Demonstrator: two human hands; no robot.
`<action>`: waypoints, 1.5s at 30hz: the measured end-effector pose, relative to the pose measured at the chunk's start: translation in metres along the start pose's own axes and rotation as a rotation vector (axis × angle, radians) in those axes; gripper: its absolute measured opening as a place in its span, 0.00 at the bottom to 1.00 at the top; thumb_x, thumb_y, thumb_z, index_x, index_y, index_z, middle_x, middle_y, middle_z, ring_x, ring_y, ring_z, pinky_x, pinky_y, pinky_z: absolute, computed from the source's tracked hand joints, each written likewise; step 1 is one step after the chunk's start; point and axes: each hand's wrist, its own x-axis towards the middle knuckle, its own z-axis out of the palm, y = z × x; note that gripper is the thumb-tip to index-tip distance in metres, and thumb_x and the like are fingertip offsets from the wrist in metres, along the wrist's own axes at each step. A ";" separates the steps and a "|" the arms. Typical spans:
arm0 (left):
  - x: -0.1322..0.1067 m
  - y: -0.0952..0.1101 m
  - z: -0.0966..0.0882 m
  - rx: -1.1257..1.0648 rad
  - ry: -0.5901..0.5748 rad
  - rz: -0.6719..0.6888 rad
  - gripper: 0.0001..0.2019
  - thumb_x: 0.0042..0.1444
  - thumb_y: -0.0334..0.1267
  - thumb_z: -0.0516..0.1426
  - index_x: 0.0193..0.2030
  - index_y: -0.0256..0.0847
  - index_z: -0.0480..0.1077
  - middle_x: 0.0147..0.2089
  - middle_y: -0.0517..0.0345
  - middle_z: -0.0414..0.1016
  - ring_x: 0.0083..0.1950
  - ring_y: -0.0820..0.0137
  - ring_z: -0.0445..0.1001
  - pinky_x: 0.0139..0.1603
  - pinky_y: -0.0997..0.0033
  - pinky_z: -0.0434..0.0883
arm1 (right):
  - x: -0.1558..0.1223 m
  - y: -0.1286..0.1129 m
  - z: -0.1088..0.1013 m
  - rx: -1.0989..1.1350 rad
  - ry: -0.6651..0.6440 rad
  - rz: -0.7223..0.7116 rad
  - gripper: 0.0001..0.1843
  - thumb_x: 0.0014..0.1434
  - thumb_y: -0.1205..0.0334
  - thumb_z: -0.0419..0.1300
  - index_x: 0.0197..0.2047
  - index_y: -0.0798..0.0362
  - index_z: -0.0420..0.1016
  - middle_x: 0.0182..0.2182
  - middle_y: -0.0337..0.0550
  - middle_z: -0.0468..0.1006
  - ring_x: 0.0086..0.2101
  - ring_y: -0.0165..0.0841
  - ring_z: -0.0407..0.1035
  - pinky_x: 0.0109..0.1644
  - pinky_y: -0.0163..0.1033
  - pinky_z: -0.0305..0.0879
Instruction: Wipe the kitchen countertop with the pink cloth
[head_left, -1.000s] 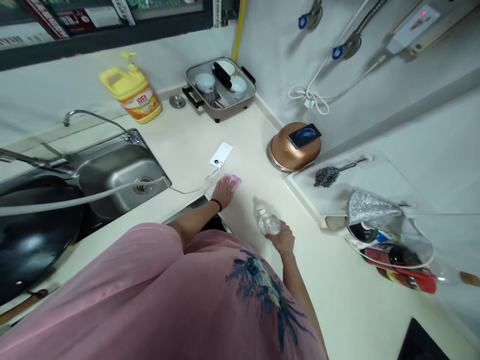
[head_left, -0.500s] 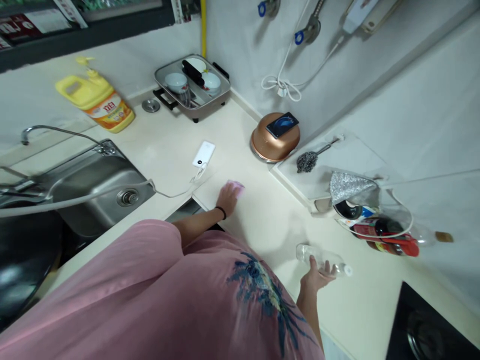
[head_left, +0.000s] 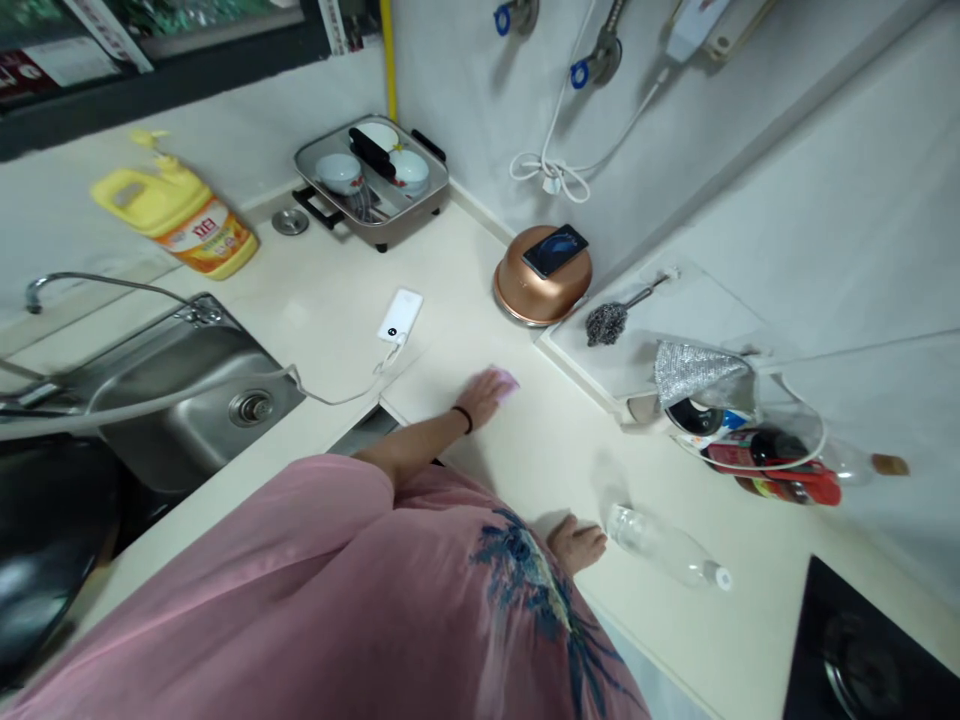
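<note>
My left hand [head_left: 481, 396] presses a small pink cloth [head_left: 505, 383] against the cream countertop [head_left: 555, 430], fingers closed over it. A dark band circles that wrist. Near the counter's front edge, my right hand [head_left: 577, 545] rests palm down with fingers stretched out, holding nothing. Just right of its fingertips is a clear bottle [head_left: 664, 545] with a white cap. The bottle's base is toward my hand; I cannot tell whether it stands or lies. Farther back on the counter, a white power bank [head_left: 400, 315] has a white cable plugged in.
A steel sink [head_left: 187, 400] and a yellow detergent jug [head_left: 187, 220] are at left. An electric pan [head_left: 375, 215] with bowls stands in the back corner. Along the right wall are a copper-coloured pot [head_left: 536, 285] bearing a phone [head_left: 555, 250], sauce bottles [head_left: 757, 455] and a black stove [head_left: 862, 640].
My right hand has let go of the clear bottle and drawn left onto the counter. The bottle now sits slightly farther right. My left hand has slid the cloth to the right.
</note>
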 end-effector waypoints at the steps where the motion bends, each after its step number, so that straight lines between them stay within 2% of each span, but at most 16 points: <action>1: 0.012 -0.013 -0.017 -0.001 0.036 -0.083 0.22 0.72 0.42 0.62 0.70 0.47 0.73 0.78 0.48 0.65 0.78 0.56 0.64 0.79 0.45 0.62 | -0.001 -0.005 0.006 -0.027 0.058 0.046 0.36 0.69 0.36 0.49 0.62 0.59 0.73 0.61 0.77 0.71 0.63 0.67 0.65 0.64 0.79 0.64; 6: 0.043 -0.070 -0.076 0.042 0.109 -0.246 0.22 0.73 0.47 0.64 0.68 0.38 0.72 0.66 0.45 0.75 0.60 0.59 0.79 0.60 0.49 0.80 | -0.007 -0.020 0.024 -0.099 0.196 0.132 0.44 0.70 0.36 0.45 0.73 0.62 0.66 0.69 0.82 0.63 0.68 0.71 0.60 0.64 0.82 0.62; 10: 0.053 -0.074 -0.080 0.090 0.083 -0.290 0.24 0.73 0.47 0.63 0.71 0.40 0.70 0.71 0.43 0.72 0.66 0.54 0.76 0.66 0.43 0.76 | -0.010 -0.030 0.023 -0.122 0.214 0.142 0.41 0.70 0.38 0.44 0.73 0.59 0.67 0.66 0.80 0.68 0.66 0.70 0.63 0.62 0.82 0.64; 13: 0.054 -0.041 -0.045 0.114 0.006 -0.251 0.28 0.75 0.38 0.57 0.79 0.41 0.63 0.82 0.39 0.58 0.82 0.48 0.58 0.80 0.38 0.59 | -0.010 -0.037 0.018 -0.109 0.225 0.148 0.39 0.70 0.40 0.46 0.73 0.57 0.68 0.66 0.78 0.69 0.66 0.69 0.63 0.62 0.81 0.64; 16: 0.033 0.011 0.012 0.120 -0.181 0.060 0.34 0.72 0.32 0.51 0.84 0.47 0.56 0.87 0.49 0.46 0.88 0.54 0.39 0.86 0.43 0.43 | -0.009 -0.041 0.014 -0.109 0.163 0.138 0.39 0.69 0.41 0.49 0.72 0.56 0.69 0.65 0.76 0.70 0.65 0.68 0.64 0.62 0.79 0.64; 19: 0.005 0.053 0.060 0.111 -0.326 0.474 0.34 0.71 0.35 0.53 0.83 0.50 0.56 0.87 0.54 0.48 0.88 0.59 0.39 0.86 0.48 0.42 | -0.008 -0.044 0.011 -0.123 0.113 0.119 0.38 0.68 0.41 0.49 0.70 0.57 0.71 0.64 0.77 0.70 0.64 0.69 0.65 0.60 0.80 0.65; 21: 0.001 0.062 0.070 0.108 -0.351 0.620 0.33 0.72 0.38 0.53 0.82 0.49 0.58 0.86 0.53 0.50 0.88 0.61 0.41 0.86 0.50 0.44 | -0.008 -0.045 0.010 -0.137 0.152 0.124 0.37 0.68 0.42 0.48 0.70 0.58 0.71 0.64 0.78 0.70 0.64 0.70 0.64 0.59 0.81 0.65; 24: 0.032 0.042 0.043 0.103 -0.302 0.565 0.33 0.71 0.35 0.52 0.82 0.49 0.58 0.85 0.53 0.53 0.88 0.61 0.43 0.86 0.50 0.45 | -0.007 -0.045 0.011 -0.157 0.203 0.133 0.37 0.69 0.43 0.47 0.70 0.58 0.71 0.63 0.78 0.70 0.64 0.69 0.64 0.60 0.80 0.65; 29: 0.127 -0.039 -0.052 0.139 -0.005 -0.074 0.29 0.72 0.34 0.55 0.79 0.45 0.63 0.82 0.47 0.59 0.83 0.56 0.55 0.82 0.44 0.55 | -0.009 -0.041 0.014 -0.171 0.202 0.151 0.39 0.70 0.43 0.47 0.73 0.61 0.67 0.66 0.79 0.68 0.67 0.69 0.61 0.63 0.78 0.64; 30: 0.140 -0.053 -0.068 0.152 0.021 -0.128 0.28 0.73 0.35 0.57 0.78 0.41 0.63 0.81 0.42 0.60 0.81 0.54 0.59 0.80 0.40 0.58 | -0.009 -0.041 0.015 -0.170 0.203 0.156 0.40 0.70 0.43 0.46 0.74 0.62 0.67 0.67 0.79 0.67 0.67 0.69 0.61 0.63 0.78 0.63; 32: 0.155 -0.073 -0.087 0.172 0.048 -0.196 0.25 0.74 0.42 0.61 0.74 0.39 0.67 0.75 0.40 0.67 0.72 0.54 0.70 0.72 0.40 0.70 | -0.010 -0.039 0.018 -0.163 0.202 0.163 0.40 0.71 0.44 0.46 0.75 0.62 0.65 0.68 0.79 0.67 0.68 0.68 0.59 0.65 0.78 0.62; 34: 0.157 -0.077 -0.089 0.186 0.048 -0.226 0.25 0.74 0.45 0.63 0.72 0.38 0.68 0.72 0.41 0.70 0.68 0.55 0.74 0.68 0.40 0.74 | -0.011 -0.037 0.020 -0.156 0.201 0.165 0.41 0.71 0.43 0.46 0.77 0.62 0.64 0.70 0.78 0.66 0.69 0.68 0.58 0.67 0.77 0.60; 36: 0.151 -0.066 -0.075 0.196 0.039 -0.253 0.28 0.75 0.43 0.60 0.76 0.35 0.64 0.76 0.36 0.66 0.74 0.51 0.68 0.73 0.37 0.69 | -0.012 -0.034 0.023 -0.152 0.203 0.170 0.42 0.72 0.42 0.46 0.78 0.62 0.63 0.72 0.77 0.64 0.71 0.68 0.57 0.68 0.77 0.59; 39: 0.127 -0.023 -0.030 0.204 -0.020 -0.213 0.32 0.74 0.36 0.52 0.82 0.31 0.54 0.85 0.32 0.49 0.86 0.48 0.46 0.83 0.37 0.51 | -0.013 -0.030 0.028 -0.153 0.203 0.184 0.43 0.72 0.42 0.45 0.79 0.64 0.61 0.73 0.78 0.61 0.72 0.68 0.55 0.70 0.78 0.57; 41: 0.105 0.016 0.010 0.188 -0.116 -0.050 0.33 0.73 0.34 0.50 0.83 0.36 0.54 0.87 0.40 0.44 0.88 0.51 0.38 0.86 0.42 0.43 | -0.014 -0.028 0.030 -0.157 0.199 0.190 0.44 0.72 0.42 0.46 0.79 0.65 0.61 0.74 0.79 0.61 0.73 0.67 0.54 0.70 0.78 0.57; 45: 0.073 0.095 0.082 0.116 -0.322 0.424 0.35 0.70 0.35 0.52 0.83 0.42 0.55 0.87 0.50 0.46 0.88 0.58 0.37 0.87 0.48 0.40 | -0.015 -0.029 0.029 -0.161 0.184 0.207 0.43 0.72 0.43 0.47 0.79 0.65 0.61 0.74 0.79 0.61 0.73 0.67 0.54 0.71 0.78 0.57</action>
